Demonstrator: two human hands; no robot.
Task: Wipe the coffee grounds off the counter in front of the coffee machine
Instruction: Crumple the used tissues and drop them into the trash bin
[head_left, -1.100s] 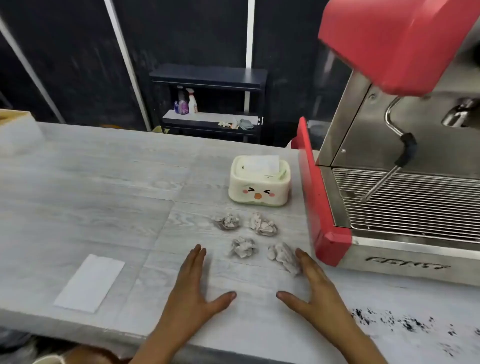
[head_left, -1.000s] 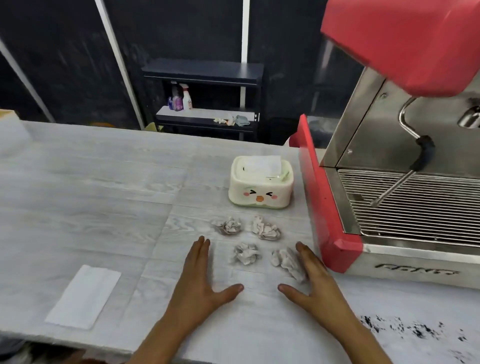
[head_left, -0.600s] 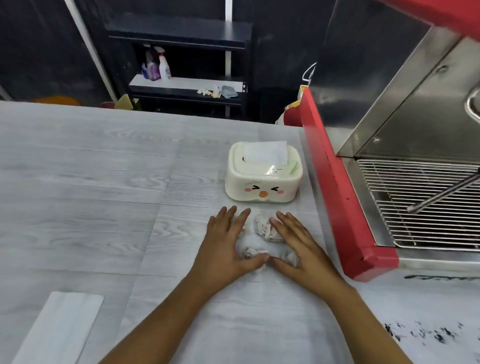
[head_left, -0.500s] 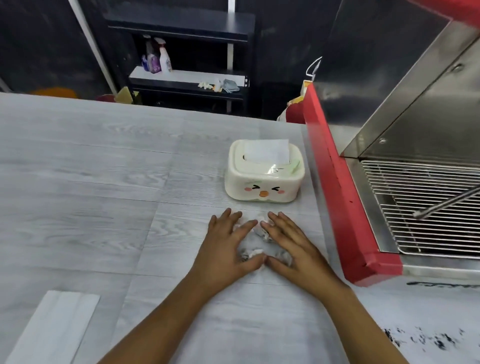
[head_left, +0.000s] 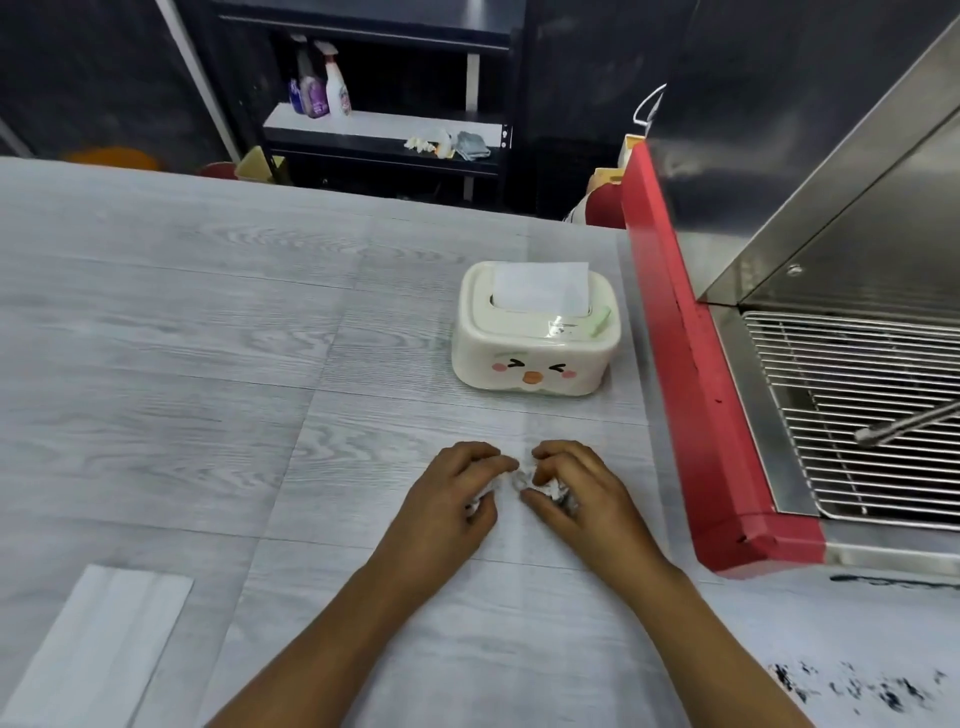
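Note:
Both hands rest side by side on the grey wood-grain counter (head_left: 218, 395), fingers curled over crumpled used tissues (head_left: 551, 489). My left hand (head_left: 451, 499) grips some of them, white paper showing under its fingers. My right hand (head_left: 576, 493) closes on the rest. Dark coffee grounds (head_left: 857, 686) lie scattered on the counter at the lower right, in front of the red and steel coffee machine (head_left: 696, 395). Neither hand touches the grounds.
A cream tissue box (head_left: 535, 332) with a cartoon face stands behind the hands, a sheet sticking up from it. A flat white tissue (head_left: 104, 644) lies at the lower left. The machine's steam wand (head_left: 909, 423) hangs over its drip grate. A dark shelf with spray bottles stands beyond the counter.
The hands slid inward from flat and apart, gathered the several scattered tissue balls together, and curled shut over them. The camera moved closer and to the left.

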